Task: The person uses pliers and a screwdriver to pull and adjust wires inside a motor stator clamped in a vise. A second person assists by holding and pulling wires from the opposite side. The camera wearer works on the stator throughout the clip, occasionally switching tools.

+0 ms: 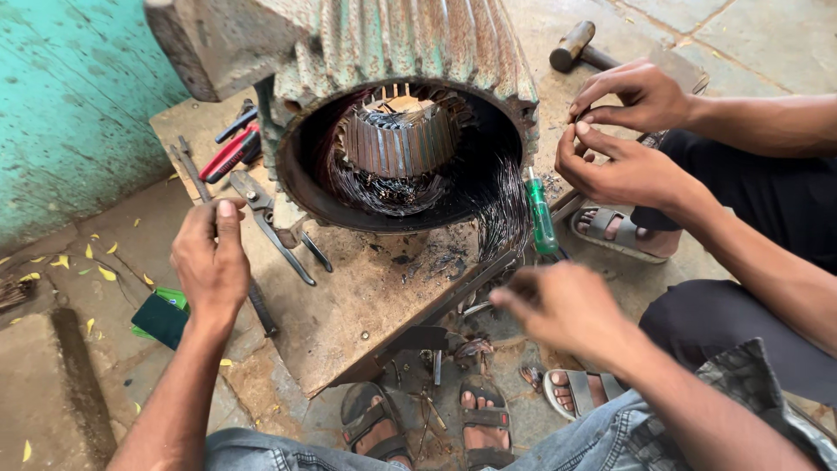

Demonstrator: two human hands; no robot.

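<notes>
A big ribbed motor housing (pixel 410 44) lies on a rusty plate (pixel 349 305) with its open end facing me. Dark copper windings (pixel 397 139) fill the bore, and a bundle of thin wire strands (pixel 501 218) spills out at its lower right. My left hand (pixel 209 262) hovers left of the opening, over the plate's edge, thumb and fingers pinched together with nothing visible between them. My right hand (pixel 562 310) is blurred, just below the loose strands and a green-handled screwdriver (pixel 541 214); its grip is unclear. Another person's two hands (pixel 623 131) work together at the housing's right rim.
Red-handled pliers (pixel 228 153), metal cutters (pixel 272 228) and a long rod (pixel 193 174) lie on the plate to the left. A hammer (pixel 574 45) rests behind the housing. A green pad (pixel 161 318) is on the floor. My sandalled feet (pixel 484 423) are below the plate, near wire scraps.
</notes>
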